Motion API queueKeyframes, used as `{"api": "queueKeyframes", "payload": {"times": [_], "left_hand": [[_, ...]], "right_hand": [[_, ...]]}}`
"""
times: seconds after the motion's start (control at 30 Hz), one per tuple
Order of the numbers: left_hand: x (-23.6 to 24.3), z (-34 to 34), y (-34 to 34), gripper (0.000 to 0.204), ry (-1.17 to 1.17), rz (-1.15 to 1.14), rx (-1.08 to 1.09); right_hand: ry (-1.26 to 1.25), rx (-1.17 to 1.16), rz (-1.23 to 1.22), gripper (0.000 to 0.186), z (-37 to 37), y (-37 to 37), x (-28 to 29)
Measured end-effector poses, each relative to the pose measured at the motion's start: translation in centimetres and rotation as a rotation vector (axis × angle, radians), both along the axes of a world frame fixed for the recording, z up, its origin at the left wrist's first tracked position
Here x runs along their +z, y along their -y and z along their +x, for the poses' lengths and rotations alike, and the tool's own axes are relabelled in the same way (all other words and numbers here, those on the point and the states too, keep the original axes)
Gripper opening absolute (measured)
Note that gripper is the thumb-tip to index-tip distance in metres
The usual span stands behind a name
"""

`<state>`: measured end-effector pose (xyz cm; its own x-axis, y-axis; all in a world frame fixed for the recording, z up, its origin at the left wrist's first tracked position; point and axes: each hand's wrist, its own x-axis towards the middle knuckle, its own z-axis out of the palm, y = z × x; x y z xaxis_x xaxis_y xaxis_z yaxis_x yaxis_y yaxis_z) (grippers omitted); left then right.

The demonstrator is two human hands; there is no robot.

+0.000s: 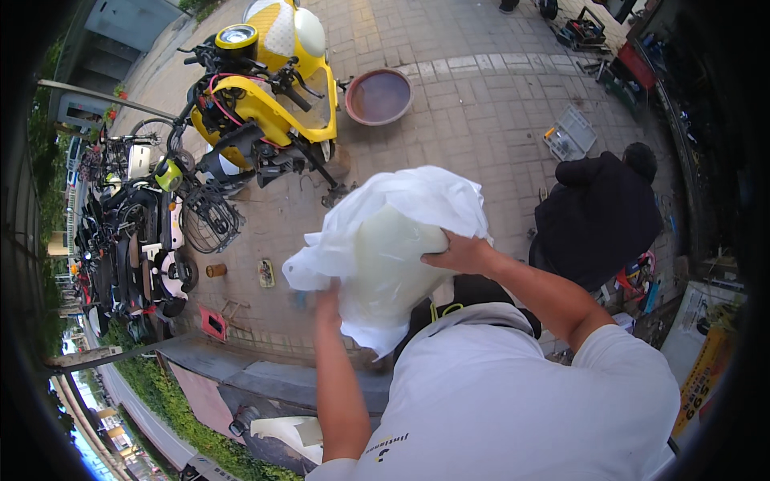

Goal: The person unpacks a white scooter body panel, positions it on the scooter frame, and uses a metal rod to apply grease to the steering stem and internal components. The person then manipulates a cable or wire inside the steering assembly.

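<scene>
A pale cream, rounded panel point(383, 256), partly covered by white plastic wrapping point(417, 192), is held up in front of my body. My right hand point(461, 252) grips the panel's right side, its fingers closed against the surface and thumb along it. At the lower left of the bundle my left hand point(325, 297) touches the wrapping, with its fingers hidden by it and blurred.
A yellow scooter point(265, 96) stands front left beside a basin of murky liquid point(378, 96); parked bikes point(152, 248) line the left. A crouching person in dark clothing point(601, 216) is close on my right, near a grey plastic case point(569, 132) and scattered tools.
</scene>
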<state>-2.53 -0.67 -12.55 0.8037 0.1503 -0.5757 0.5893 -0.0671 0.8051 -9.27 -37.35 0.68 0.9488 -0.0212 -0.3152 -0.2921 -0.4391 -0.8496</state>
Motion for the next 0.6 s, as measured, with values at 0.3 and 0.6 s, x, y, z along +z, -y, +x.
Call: {"api": "queueKeyframes", "payload": {"times": [0.3, 0.6], "left_hand": [[3.6, 2.8, 5.2, 0.045, 0.048, 0.384, 0.238], [-1.6, -1.9, -16.0, 0.043, -0.217, 0.814, 0.539]], "right_hand": [[0.47, 0.029, 0.009, 0.043, -1.7, 2.7, -2.6], [0.086, -0.404, 0.558, 0.037, 1.1, 9.7, 0.5]]}}
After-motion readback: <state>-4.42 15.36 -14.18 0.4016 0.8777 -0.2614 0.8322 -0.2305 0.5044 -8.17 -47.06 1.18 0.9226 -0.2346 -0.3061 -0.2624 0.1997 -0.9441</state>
